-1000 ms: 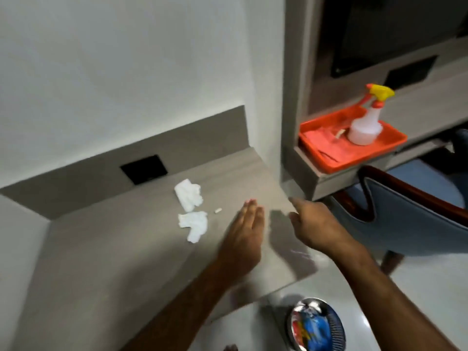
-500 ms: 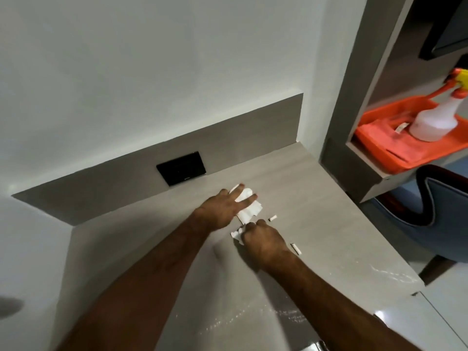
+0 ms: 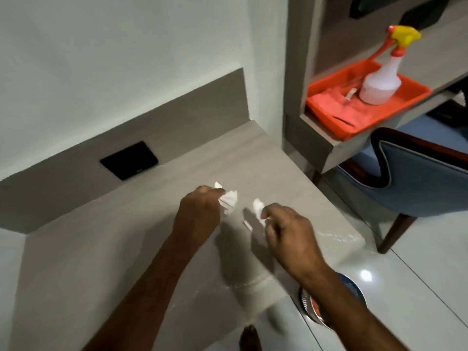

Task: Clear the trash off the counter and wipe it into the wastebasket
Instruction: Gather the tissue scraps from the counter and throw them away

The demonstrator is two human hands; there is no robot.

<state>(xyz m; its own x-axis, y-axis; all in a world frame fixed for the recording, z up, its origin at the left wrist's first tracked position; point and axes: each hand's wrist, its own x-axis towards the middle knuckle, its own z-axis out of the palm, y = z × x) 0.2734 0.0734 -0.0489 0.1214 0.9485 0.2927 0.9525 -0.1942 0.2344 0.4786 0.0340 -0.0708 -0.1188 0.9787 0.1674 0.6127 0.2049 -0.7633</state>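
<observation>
Item: trash pick-up, both hands loaded, above the grey surface (image 3: 126, 249).

Left hand (image 3: 196, 216) had its fingers pinched on a crumpled white tissue (image 3: 229, 198); right hand (image 3: 286, 231) had its fingers closed on a second tissue wad (image 3: 258, 207). One small white scrap (image 3: 247, 225) lay on the surface between the hands. Judged step: gathering; next, carry both wads to the wastebasket (image 3: 310, 306) on the floor below the surface's edge, then wipe. Room: white wall, black socket plate (image 3: 129, 160), orange tray (image 3: 329, 110) holding a spray bottle (image 3: 381, 82), blue chair (image 3: 417, 178).
</observation>
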